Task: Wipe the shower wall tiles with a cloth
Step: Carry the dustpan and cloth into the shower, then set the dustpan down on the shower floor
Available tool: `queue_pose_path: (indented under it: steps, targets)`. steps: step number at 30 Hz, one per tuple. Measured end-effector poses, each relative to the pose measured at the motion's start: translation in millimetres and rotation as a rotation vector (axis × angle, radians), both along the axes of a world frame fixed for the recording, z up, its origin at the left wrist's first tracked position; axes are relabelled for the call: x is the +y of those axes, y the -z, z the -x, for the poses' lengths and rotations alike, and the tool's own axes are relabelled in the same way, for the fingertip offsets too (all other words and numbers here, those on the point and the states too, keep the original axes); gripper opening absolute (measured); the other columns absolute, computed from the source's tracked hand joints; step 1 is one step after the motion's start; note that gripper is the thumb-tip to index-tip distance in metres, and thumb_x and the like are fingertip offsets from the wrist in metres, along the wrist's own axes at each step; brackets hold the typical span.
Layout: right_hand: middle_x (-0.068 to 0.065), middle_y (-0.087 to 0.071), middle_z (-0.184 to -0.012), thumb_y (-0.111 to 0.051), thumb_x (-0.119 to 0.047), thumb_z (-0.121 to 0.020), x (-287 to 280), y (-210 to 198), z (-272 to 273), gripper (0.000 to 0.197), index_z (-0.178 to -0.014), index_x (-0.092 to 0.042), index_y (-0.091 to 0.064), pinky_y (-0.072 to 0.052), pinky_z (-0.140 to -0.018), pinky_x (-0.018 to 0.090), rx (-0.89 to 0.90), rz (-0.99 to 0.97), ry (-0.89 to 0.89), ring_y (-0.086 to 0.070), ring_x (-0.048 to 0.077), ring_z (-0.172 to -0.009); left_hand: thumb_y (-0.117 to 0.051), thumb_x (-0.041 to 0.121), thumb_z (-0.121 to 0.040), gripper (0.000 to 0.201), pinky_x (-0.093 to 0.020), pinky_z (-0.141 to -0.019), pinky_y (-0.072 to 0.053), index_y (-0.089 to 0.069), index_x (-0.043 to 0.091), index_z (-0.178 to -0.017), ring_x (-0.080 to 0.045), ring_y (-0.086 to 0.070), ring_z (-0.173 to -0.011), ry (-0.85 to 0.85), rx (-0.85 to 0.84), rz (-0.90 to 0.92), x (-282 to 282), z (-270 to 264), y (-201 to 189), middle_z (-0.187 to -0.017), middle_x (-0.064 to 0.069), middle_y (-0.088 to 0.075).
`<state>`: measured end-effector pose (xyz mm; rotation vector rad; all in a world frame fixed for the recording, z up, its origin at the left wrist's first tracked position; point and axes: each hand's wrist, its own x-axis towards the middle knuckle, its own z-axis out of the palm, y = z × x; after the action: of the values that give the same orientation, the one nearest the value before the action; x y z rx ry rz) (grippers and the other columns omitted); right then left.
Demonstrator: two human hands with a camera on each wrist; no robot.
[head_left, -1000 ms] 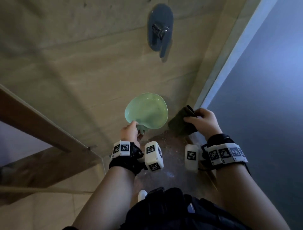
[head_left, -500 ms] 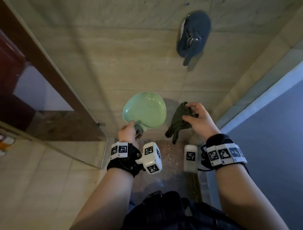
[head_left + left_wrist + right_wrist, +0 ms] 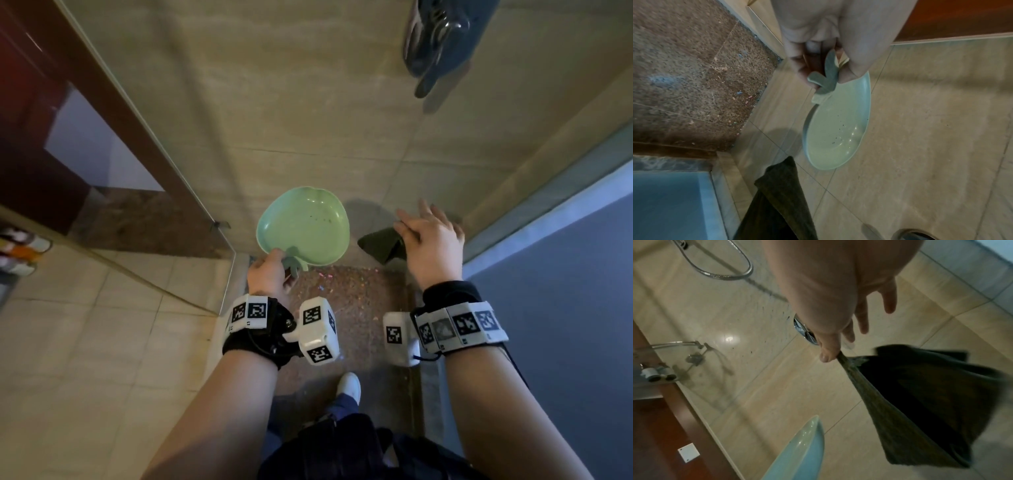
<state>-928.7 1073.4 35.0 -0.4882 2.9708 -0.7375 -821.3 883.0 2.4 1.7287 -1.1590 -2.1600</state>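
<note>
Cloth in hand, wall not yet touched

Below the mixer tap (image 3: 438, 37), the right hand (image 3: 432, 244) pinched a dark cloth (image 3: 920, 402) by one corner — other fingers spread; it hung limp, probably light, best bunched into the palm. Left of it, the left hand (image 3: 270, 274) gripped a green dish (image 3: 305, 226) by its stem.

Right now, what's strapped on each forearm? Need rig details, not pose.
Both forearms are bare, no sleeves. The left hand has a black wrist strap with white square tiles printed with black fiducial markers, a white rounded camera block bearing more markers, and a thin black cable. The right hand has the same: black strap, marker band, white block, black cable.
</note>
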Motion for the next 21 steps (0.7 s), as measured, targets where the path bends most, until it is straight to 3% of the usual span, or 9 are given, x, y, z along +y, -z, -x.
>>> queue_pose_path:
  steps: [2, 4, 6, 9, 13, 15, 18, 21]
  targets:
    - [0.017, -0.063, -0.117, -0.043, -0.022, -0.1, -10.0, 6.8, -6.4, 0.028, -0.11, -0.011, -0.066, -0.039, -0.095, 0.045, -0.011, 0.059, 0.126, -0.056, 0.037, -0.106, -0.057, 0.016, -0.092, 0.03, -0.026, -0.06, -0.05, -0.055, 0.002, -0.119, -0.021, -0.058, -0.074, 0.033, -0.014, -0.004, -12.6, 0.6, 9.6, -0.103, -0.016, -0.063]
    - [0.021, -0.062, -0.103, -0.036, -0.02, -0.101, -22.4, 17.7, -12.7, 0.026, -0.107, -0.003, -0.055, -0.046, -0.085, 0.046, -0.059, 0.169, 0.328, -0.057, 0.039, -0.094, -0.057, 0.016, -0.092, 0.024, -0.033, -0.071, -0.051, -0.057, 0.003, -0.113, -0.025, -0.059, -0.079, 0.045, -0.018, -0.003, -27.1, 2.8, 23.1, -0.1, -0.016, -0.063]
    - [0.024, -0.058, -0.109, -0.031, -0.018, -0.102, -35.3, 36.3, -17.2, 0.022, -0.11, -0.001, -0.044, -0.044, -0.084, 0.045, -0.167, 0.261, 0.483, -0.055, 0.04, -0.099, -0.059, 0.015, -0.09, 0.016, -0.036, -0.075, -0.05, -0.059, 0.005, -0.103, -0.028, -0.059, -0.08, 0.051, -0.023, -0.01, -41.5, 5.6, 41.3, -0.094, -0.016, -0.063]
    - [0.025, -0.053, -0.114, -0.026, -0.016, -0.103, -51.1, 74.1, -15.0, 0.021, -0.114, -0.001, -0.035, -0.041, -0.083, 0.041, -0.263, 0.357, 0.552, -0.053, 0.037, -0.102, -0.061, 0.017, -0.088, 0.012, -0.036, -0.072, -0.048, -0.06, 0.007, -0.094, -0.027, -0.059, -0.078, 0.091, -0.046, 0.018, -59.5, 10.4, 75.7, -0.093, -0.016, -0.064]
    - [0.012, -0.049, -0.096, -0.027, -0.024, -0.104, -65.3, 139.6, -4.4, 0.021, -0.105, -0.003, -0.033, -0.035, -0.079, 0.033, -0.322, 0.498, 0.611, -0.046, 0.024, -0.092, -0.061, 0.015, -0.087, 0.01, -0.035, -0.068, -0.047, -0.06, 0.006, -0.093, -0.026, -0.057, -0.071, 0.077, -0.059, 0.052, -74.2, 15.0, 133.0, -0.086, -0.014, -0.063]
    - [0.014, -0.048, -0.101, -0.032, -0.028, -0.103, -71.1, 173.9, 2.4, 0.025, -0.109, -0.004, -0.035, -0.036, -0.084, 0.038, -0.338, 0.545, 0.639, -0.046, 0.025, -0.096, -0.063, 0.018, -0.084, 0.013, -0.036, -0.068, -0.048, -0.062, 0.008, -0.092, -0.027, -0.058, -0.072, 0.059, -0.076, 0.056, -77.8, 15.2, 168.7, -0.087, -0.015, -0.065]
    - [0.014, -0.044, -0.121, -0.04, -0.038, -0.1, -77.7, 223.5, 11.5, 0.051, -0.129, 0.002, -0.028, -0.033, -0.095, 0.035, -0.492, 0.559, 0.674, -0.045, 0.024, -0.115, -0.061, 0.017, -0.085, 0.017, -0.037, -0.065, -0.042, -0.063, 0.006, -0.097, -0.026, -0.054, -0.064, 0.029, -0.093, 0.065, -80.1, 17.0, 221.7, -0.079, -0.015, -0.063]
    - [0.009, -0.042, -0.117, -0.048, -0.021, -0.094, -83.1, 274.7, 19.7, 0.042, -0.127, -0.006, -0.029, -0.035, -0.1, 0.04, -0.68, 0.576, 0.624, -0.043, 0.027, -0.117, -0.06, 0.014, -0.089, 0.008, -0.035, -0.063, -0.043, -0.06, 0.007, -0.093, -0.023, -0.053, -0.06, -0.003, -0.096, 0.064, -82.7, 22.9, 274.3, -0.074, -0.012, -0.061]
